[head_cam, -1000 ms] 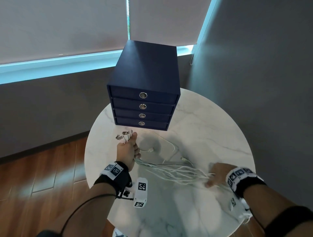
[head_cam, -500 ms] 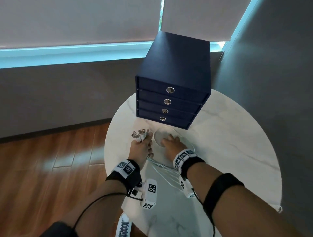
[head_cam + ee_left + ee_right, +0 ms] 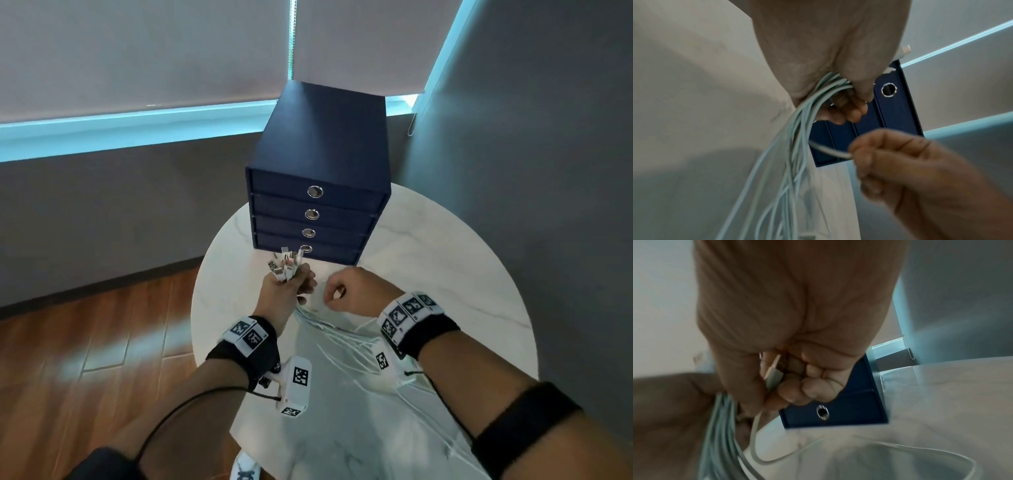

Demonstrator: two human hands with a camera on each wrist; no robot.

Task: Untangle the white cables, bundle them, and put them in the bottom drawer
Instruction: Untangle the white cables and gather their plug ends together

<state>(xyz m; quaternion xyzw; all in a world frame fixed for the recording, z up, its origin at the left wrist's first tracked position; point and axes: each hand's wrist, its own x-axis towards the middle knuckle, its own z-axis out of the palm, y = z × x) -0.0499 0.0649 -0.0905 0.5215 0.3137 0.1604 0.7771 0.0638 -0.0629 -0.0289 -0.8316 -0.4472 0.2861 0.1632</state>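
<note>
My left hand [image 3: 291, 287] grips a bunch of white cables [image 3: 339, 346] just below their plugs [image 3: 286, 265], which stick up above the fist; in the left wrist view the cables [image 3: 797, 134] trail down from the left hand [image 3: 840, 91]. My right hand [image 3: 346, 291], close beside it, pinches the plug end of one more white cable [image 3: 772, 373] between thumb and curled fingers [image 3: 797, 389]. That cable loops loosely over the marble table [image 3: 900, 447]. The navy drawer unit [image 3: 322, 164] stands right behind both hands, with its bottom drawer [image 3: 308, 250] closed.
The round white marble table [image 3: 445, 274] carries the drawer unit at its far edge. Grey walls stand close behind and to the right. Wooden floor [image 3: 85, 359] lies left of the table. Loose cable lengths run back toward the table's near right edge [image 3: 428, 411].
My right hand came from the cables' far ends at the right up beside the left hand, and now pinches a single cable's plug. The left hand kept its grip and rose slightly.
</note>
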